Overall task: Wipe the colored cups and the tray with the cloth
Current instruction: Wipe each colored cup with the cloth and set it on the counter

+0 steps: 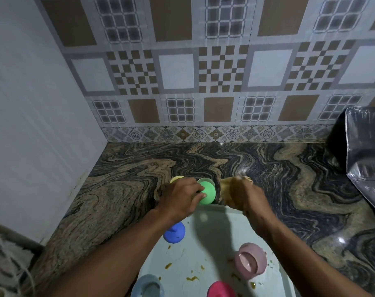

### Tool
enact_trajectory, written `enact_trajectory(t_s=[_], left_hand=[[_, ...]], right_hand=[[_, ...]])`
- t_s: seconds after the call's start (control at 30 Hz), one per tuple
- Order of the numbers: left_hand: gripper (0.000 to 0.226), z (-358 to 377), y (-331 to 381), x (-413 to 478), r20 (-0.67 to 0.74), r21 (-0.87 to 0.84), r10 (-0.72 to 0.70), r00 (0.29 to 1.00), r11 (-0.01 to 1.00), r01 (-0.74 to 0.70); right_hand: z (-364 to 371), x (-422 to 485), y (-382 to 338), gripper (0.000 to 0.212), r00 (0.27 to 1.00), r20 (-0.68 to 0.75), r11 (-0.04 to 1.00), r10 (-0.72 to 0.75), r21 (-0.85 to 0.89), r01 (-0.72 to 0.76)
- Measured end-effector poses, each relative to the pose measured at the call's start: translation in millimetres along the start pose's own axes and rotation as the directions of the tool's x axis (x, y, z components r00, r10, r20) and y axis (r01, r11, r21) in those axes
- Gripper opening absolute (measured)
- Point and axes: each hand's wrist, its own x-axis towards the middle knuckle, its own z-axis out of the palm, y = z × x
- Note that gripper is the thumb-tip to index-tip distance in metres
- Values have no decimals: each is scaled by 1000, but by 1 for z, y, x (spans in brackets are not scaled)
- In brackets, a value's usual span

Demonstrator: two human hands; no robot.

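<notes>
Rope, pale and frayed point(4, 262), lies at the far left beside a plain grey-white side wall point(32, 114). Next to it begins the swirled black-and-tan stone table point(118, 189), backed by a patterned brown-and-grey tiled wall point(182, 71). On the table, a small pale yellow plastic cup point(176, 179) shows only its top edge behind the left hand point(180, 197). That hand's grip is closed around a light green plastic cup point(208, 192), which is tilted on its side with its base toward the camera, above the far rim of a round pale blue plastic tray point(205, 249). On the left of the tray, partly hidden by the left forearm, stands an inverted royal-blue plastic cup point(175, 232); near the bottom edge sits a light blue plastic cup point(146, 286), mouth up. Yellow-brown food smears point(193, 278) dot the tray floor. A magenta plastic cup point(220, 289) is cut off by the bottom edge. Just right of the green cup, the right hand point(246, 196) is clenched on a bunched tan cloth point(229, 187), held beside the green cup; whether the two touch cannot be told. A mauve-pink plastic cup point(249, 261) lies tilted on the tray's right side, mouth toward the camera. At the far right, a shiny dark metal sheet point(366, 146) leans over the table.
</notes>
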Motion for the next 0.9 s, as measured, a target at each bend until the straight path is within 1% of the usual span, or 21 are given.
enact_trajectory(t_s=[0.03, 0.07, 0.1, 0.13, 0.17, 0.23, 0.27, 0.3, 0.47, 0.6, 0.67, 0.73, 0.77, 0.83, 0.9], left_hand=[[20, -1, 3, 1, -16, 2, -1, 1000, 1000, 1], [20, -2, 7, 3, -31, 9, 1, 1000, 1000, -1], [18, -2, 11, 4, -47, 20, 6, 999, 1000, -5], [17, -2, 14, 5, -59, 25, 7, 998, 1000, -5], [16, -3, 16, 6, -68, 22, 2, 998, 1000, -1], [16, -4, 20, 6, -82, 15, -14, 997, 1000, 16], [16, -5, 21, 6, -90, 11, -30, 996, 999, 31], [16, -4, 23, 6, -99, -1, -60, 993, 998, 60], [13, 0, 34, 4, -176, -89, -259, 950, 965, 246], [12, 5, 45, 8, -201, -70, -379, 903, 925, 373], [14, 3, 52, 10, -157, -52, -459, 875, 888, 456], [22, -4, 53, 15, -73, -84, -550, 832, 835, 544], [28, -8, 50, 18, -42, -133, -586, 810, 806, 576], [36, -17, 39, 24, 63, -239, -639, 766, 736, 634], [40, -26, 21, 30, 254, -316, -630, 734, 663, 679]], right_hand=[[5, -1, -3, 55, 994, 61, 991, 90, 93, -95], [12, -1, -5, 66, 984, 120, 974, 134, 169, -153], [18, -1, -3, 70, 976, 155, 960, 153, 212, -184], [25, -3, -1, 68, 977, 144, 956, 159, 223, -188], [31, -4, 2, 60, 985, 97, 968, 145, 194, -161], [39, -4, 6, 36, 999, -3, 994, 52, 92, -51], [42, -3, 8, 27, 1000, -28, 998, 2, 55, 0], [44, -3, 8, 23, 999, -37, 999, -33, 31, 35], [44, -3, 4, 19, 985, -11, 979, -175, -105, 173], [43, 1, 13, 18, 970, -33, 955, -242, -186, 232], [41, 3, 13, 19, 972, -50, 958, -230, -185, 217], [34, 5, 5, 21, 989, 4, 975, -150, -163, 149], [29, 7, 0, 20, 993, 72, 981, -90, -163, 100], [18, 11, -11, 20, 970, 245, 978, 14, -207, 38], [11, 12, -21, 21, 917, 393, 964, 73, -262, 35]])
